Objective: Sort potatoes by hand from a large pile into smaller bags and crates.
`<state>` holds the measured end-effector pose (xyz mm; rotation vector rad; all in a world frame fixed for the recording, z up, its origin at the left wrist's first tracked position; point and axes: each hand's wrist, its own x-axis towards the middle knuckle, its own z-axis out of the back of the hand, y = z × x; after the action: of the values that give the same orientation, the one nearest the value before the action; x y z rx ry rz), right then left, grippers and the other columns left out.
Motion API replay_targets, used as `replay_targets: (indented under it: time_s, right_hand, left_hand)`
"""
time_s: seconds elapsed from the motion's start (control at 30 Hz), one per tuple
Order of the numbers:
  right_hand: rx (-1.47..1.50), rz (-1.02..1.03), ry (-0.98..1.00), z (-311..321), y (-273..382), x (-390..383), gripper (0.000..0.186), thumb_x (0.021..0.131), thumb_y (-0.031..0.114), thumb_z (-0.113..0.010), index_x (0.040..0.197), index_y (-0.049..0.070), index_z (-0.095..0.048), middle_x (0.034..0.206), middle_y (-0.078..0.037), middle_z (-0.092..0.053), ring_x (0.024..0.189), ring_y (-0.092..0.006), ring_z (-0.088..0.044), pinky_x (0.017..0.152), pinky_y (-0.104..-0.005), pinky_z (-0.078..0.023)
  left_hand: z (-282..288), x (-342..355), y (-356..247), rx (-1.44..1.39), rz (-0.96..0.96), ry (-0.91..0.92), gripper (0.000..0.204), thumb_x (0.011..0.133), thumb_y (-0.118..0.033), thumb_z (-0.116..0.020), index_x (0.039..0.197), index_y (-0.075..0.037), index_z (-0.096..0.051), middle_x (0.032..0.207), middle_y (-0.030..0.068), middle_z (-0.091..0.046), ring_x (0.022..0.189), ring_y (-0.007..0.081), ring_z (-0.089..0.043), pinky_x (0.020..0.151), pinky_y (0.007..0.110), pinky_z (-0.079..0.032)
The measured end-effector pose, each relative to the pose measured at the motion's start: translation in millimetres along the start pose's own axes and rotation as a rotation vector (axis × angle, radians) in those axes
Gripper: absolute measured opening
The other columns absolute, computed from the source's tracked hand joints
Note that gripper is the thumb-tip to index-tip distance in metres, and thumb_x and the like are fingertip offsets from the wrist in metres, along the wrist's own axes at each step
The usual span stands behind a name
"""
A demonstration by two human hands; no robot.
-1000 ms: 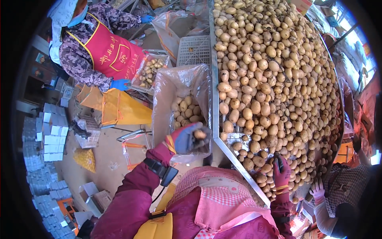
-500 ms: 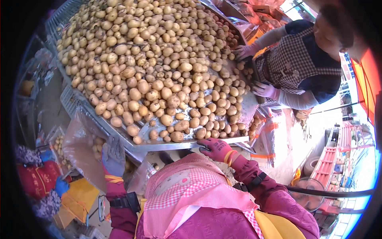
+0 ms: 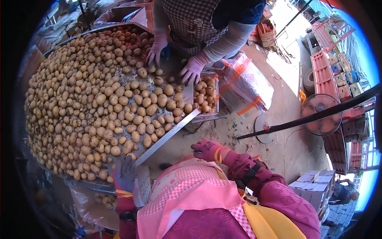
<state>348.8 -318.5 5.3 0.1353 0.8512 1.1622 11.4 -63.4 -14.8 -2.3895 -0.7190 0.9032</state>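
Observation:
A large heap of potatoes (image 3: 91,115) covers a metal sorting table in front of me. My left hand (image 3: 125,173), in a grey-palmed glove with a yellow band at the wrist, rests at the table's near edge beside the potatoes. Its fingers are stretched out and hold nothing. My right hand (image 3: 209,151), in a pink glove with dark fingertips, hovers over the floor, apart from the table's metal rim (image 3: 167,137). Its fingers are loosely bent and apart, with nothing between them.
Across the table a co-worker's gloved hands (image 3: 193,69) are among the potatoes. A crate of potatoes (image 3: 206,93) sits at the table's right end, next to a plastic bag (image 3: 246,83). A fan (image 3: 321,113), a dark pole (image 3: 310,117) and stacked white boxes (image 3: 312,183) are on the right.
The view has swung to the right. My right hand has come off the table's rim and is now over the floor. My left hand stays by the near edge, closer to the potatoes.

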Motion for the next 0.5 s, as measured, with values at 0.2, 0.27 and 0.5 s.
replay_targets:
  time_s: [0.2,0.27,0.5]
  right_hand:
    - [0.158,-0.091,-0.034,-16.4,-89.2,-62.6,0.047,0.093,0.042,-0.058,0.128,0.011,-0.058,0.114,-0.02,-0.065,0.105,-0.039,-0.063,0.091,-0.0475,-0.05]
    - [0.21,-0.176,-0.03,-20.0,-119.7,-81.6,0.048,0.093,0.043,-0.058,0.129,0.012,-0.057,0.114,-0.02,-0.065,0.106,-0.04,-0.063,0.091,-0.0478,-0.05]
    - [0.258,-0.361,-0.005,-13.7,-208.6,-129.9,0.049,0.093,0.043,-0.058,0.132,0.013,-0.056,0.119,-0.02,-0.063,0.112,-0.0388,-0.06,0.094,-0.0468,-0.048]
  left_hand:
    - [-108.1,40.5,46.4,0.284,0.154,0.003,0.056,0.104,-0.039,-0.047,0.151,-0.01,-0.038,0.142,0.0127,-0.052,0.128,0.0226,-0.052,0.107,0.034,-0.044]
    - [-143.3,52.9,67.8,0.361,0.213,-0.031,0.055,0.104,-0.039,-0.048,0.15,-0.01,-0.04,0.139,0.0118,-0.055,0.126,0.0225,-0.054,0.106,0.034,-0.044]
    - [-216.8,94.1,126.2,0.449,0.278,-0.023,0.043,0.102,-0.03,-0.055,0.14,-0.011,-0.05,0.127,0.0086,-0.063,0.113,0.0213,-0.061,0.097,0.035,-0.05]
